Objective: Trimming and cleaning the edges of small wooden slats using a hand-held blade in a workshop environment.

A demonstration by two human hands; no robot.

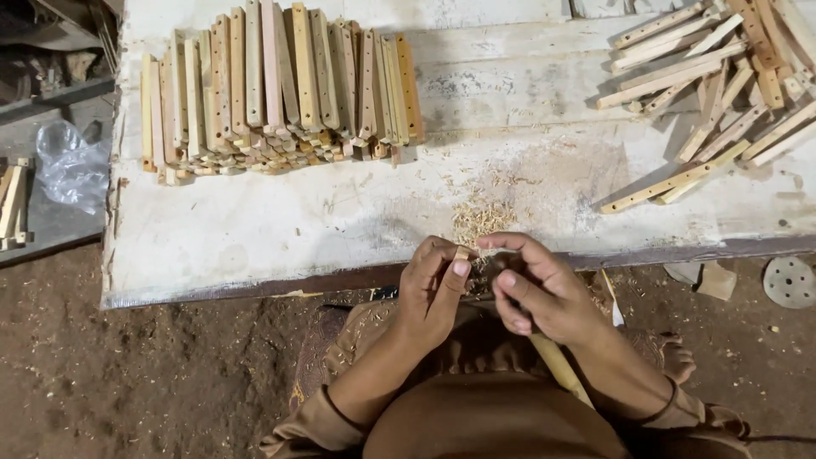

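My left hand (435, 289) and my right hand (537, 289) meet just below the front edge of a white worn board (340, 221). Both are closed around one pale wooden stick (557, 364), which runs from between my fingers down past my right wrist. My left thumb presses on its top end (461, 252). What my right fingers hold against the stick is hidden. A small heap of wood shavings (480, 217) lies on the board just above my hands.
A neat stack of drilled wooden sticks (276, 93) stands at the board's back left. A loose pile of similar sticks (714, 93) lies at the back right. A clear plastic bag (72, 166) sits left; a round perforated disc (789, 281) lies on the dirt floor.
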